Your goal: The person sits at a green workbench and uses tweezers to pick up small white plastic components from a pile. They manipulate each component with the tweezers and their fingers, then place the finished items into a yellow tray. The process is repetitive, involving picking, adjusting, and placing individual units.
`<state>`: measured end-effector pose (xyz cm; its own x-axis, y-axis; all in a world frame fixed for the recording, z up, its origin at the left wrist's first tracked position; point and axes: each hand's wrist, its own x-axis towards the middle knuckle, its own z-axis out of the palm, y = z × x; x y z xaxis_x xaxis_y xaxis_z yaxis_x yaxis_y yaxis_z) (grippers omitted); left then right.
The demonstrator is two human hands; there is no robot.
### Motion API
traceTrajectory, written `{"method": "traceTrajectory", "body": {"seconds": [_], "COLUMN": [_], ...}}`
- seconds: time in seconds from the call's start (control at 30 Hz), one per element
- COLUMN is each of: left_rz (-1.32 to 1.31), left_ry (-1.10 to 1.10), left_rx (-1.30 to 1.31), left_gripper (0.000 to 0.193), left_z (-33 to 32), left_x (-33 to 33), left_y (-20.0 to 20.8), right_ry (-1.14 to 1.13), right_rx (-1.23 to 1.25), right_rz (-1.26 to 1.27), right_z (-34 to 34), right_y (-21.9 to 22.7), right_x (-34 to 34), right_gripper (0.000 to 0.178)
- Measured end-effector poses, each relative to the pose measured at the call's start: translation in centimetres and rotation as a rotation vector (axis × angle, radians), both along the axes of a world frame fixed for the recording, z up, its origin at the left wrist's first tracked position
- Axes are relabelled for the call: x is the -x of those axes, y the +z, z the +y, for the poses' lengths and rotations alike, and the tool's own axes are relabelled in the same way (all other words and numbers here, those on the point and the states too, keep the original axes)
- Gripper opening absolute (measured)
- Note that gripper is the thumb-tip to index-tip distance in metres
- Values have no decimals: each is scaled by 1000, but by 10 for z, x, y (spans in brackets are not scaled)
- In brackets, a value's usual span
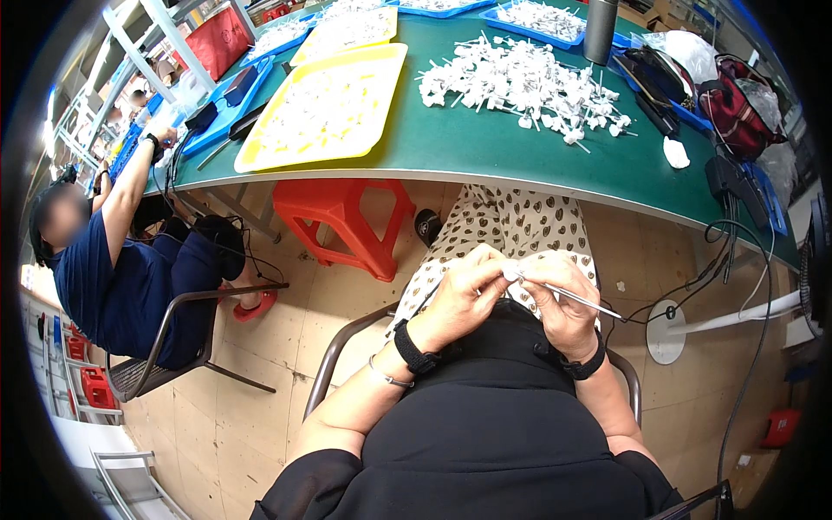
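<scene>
1. Both hands meet above the lap, short of the desk (485, 146). Between their fingertips sits a small white piece (511, 271).
2. The left hand (468, 290) is closed in a pinch, thumb and forefinger on the piece.
3. The right hand (563, 322) has its fingers curled at the piece's other side; a slim rod (598, 307) runs from there out to the right, past the fingers. Whether the rod is joined to the piece or is a separate tool, I cannot tell.
4. Straight beyond the hands, on the desk, lies a loose pile (529, 82) of white pieces, many with thin stems.
5. Ahead and to the left of the hands, a yellow tray (381, 97) holds more pale pieces, spread out.
6. On progress: one piece seems to be mid-handling, since both hands are on it. The pile is large, so plenty may be left, if those are waiting. The tray pieces could be finished or untouched; they are too small to judge.
7. Well left of the hands, a co-worker (130, 286) sits, reaching to the desk.
</scene>
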<state>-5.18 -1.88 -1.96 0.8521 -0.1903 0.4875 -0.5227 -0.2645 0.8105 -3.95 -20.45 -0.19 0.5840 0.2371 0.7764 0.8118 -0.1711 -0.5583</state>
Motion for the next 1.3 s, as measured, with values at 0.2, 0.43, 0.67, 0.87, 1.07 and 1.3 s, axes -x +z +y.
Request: {"method": "traceTrajectory", "body": {"seconds": [0.2, 0.43, 0.67, 0.87, 1.07, 1.3], "left_rz": [-13, -45, -19, -24, -19, -20], "left_ry": [-10, -10, -29, -34, -22, -25], "left_rx": [-13, -13, 10, 7, -2, -7], "left_gripper": [12, 15, 16, 14, 10, 10], "left_z": [0, -1, -1, -1, -1, 0], "left_x": [0, -1, -1, 0, 0, 0], "left_y": [0, -2, -5, -6, -2, -3], "right_ry": [-18, -4, 19, 21, 9, 14], "right_rx": [0, -52, -103, -155, -133, -171], "right_rz": [8, 138, 348, 434, 421, 408], "right_z": [1, 2, 0, 1, 0, 2], "right_y": [0, -2, -5, -7, -8, -9], "right_x": [0, 4, 9, 12, 12, 12], "right_gripper": [18, 15, 11, 9, 9, 9]}}
